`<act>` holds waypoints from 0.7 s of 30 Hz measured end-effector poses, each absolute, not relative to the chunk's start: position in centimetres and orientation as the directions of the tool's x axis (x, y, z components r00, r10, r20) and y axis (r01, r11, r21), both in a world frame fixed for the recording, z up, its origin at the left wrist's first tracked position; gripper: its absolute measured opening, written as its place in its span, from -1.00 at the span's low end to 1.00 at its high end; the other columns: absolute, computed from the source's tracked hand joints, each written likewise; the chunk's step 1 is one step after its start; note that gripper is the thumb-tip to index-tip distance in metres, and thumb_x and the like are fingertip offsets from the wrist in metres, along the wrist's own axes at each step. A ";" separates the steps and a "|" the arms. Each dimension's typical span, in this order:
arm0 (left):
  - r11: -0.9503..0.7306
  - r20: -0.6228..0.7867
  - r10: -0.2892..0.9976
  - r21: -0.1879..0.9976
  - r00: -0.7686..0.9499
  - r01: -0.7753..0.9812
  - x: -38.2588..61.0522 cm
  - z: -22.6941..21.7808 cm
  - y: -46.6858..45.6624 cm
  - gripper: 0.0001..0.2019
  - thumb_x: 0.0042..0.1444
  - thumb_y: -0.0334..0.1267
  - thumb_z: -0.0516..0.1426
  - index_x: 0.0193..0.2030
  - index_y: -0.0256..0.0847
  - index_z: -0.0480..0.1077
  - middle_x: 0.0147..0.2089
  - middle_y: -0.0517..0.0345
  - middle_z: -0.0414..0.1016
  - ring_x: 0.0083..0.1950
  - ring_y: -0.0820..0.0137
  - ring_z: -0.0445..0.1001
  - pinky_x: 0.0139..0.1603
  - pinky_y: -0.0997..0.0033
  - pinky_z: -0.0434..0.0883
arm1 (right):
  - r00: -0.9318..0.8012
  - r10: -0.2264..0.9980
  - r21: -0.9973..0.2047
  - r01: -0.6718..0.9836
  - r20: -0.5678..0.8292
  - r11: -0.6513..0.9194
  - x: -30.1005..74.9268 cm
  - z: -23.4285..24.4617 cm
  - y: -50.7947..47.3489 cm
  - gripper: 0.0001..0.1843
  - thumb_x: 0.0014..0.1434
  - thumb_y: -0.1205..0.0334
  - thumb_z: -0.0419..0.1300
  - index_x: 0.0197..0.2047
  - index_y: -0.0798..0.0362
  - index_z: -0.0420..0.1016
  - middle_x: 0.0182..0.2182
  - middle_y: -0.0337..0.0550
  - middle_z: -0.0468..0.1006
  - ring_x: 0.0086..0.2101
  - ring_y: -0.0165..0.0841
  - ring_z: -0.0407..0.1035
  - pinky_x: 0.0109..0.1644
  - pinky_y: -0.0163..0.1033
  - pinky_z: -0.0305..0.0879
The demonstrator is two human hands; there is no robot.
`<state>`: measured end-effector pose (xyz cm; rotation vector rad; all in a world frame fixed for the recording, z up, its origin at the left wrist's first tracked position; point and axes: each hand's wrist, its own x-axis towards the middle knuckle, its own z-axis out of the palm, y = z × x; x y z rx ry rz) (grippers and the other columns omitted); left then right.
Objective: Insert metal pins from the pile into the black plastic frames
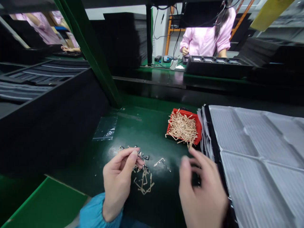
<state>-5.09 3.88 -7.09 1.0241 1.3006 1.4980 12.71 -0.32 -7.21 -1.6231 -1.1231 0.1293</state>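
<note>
My left hand (pixel 121 174), at the middle of the bench, is closed in a pinch on a small dark bent metal piece (pixel 143 156). Below and around its fingertips lie several small bent tan strips (pixel 143 183) and dark pieces, partly hidden by the hand. One tan strip (pixel 159 161) rests apart on the green surface. To the right, my right hand (pixel 203 186) is blurred, with thumb and forefinger apart and nothing seen between them. Its forefinger is near the front edge of a red bin (pixel 199 128) heaped with tan bent strips (pixel 182 126).
A clear zip bag (pixel 105 128) lies on the green bench (pixel 133 126). Stacked grey compartment trays (pixel 256 158) stand at right, a large black box (pixel 59 104) at left beside a slanting green post (pixel 91 47). Across the bench, a person in pink (pixel 204 39) works behind black trays (pixel 218 68).
</note>
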 end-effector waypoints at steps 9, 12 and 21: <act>-0.134 0.153 0.986 0.967 -0.072 0.217 -4.1 -6.5 3.0 -0.75 0.26 -0.31 0.32 0.05 0.03 0.62 -0.25 0.22 0.74 -0.26 0.36 0.72 -0.12 0.49 0.63 | 0.287 0.940 -0.982 0.087 0.184 0.166 9.1 -9.5 -0.5 -0.91 0.37 0.23 0.28 -0.16 0.00 0.64 -0.29 -0.19 0.66 -0.34 -0.43 0.57 -0.22 -0.40 0.55; -0.109 0.071 0.991 0.913 0.109 0.394 -6.4 -6.7 3.8 -0.66 0.25 -0.16 0.32 0.17 0.01 0.59 -0.11 0.12 0.78 -0.18 0.24 0.75 -0.15 0.41 0.66 | 0.378 0.902 -0.977 0.121 0.208 0.174 9.2 -9.3 -0.3 -0.84 0.39 0.28 0.21 -0.25 0.01 0.57 -0.38 -0.23 0.60 -0.35 -0.44 0.53 -0.24 -0.42 0.49; -0.835 0.433 0.538 0.393 0.724 0.386 -1.6 0.8 11.3 -0.83 0.43 -0.10 0.12 -0.03 0.12 0.56 -0.10 0.37 0.70 -0.23 0.33 0.65 -0.22 0.39 0.57 | 0.401 0.896 -0.963 0.255 0.191 0.091 7.7 -11.4 -0.1 -0.80 0.27 0.37 0.18 -0.09 -0.04 0.56 -0.23 -0.17 0.63 -0.27 -0.32 0.54 -0.19 -0.27 0.43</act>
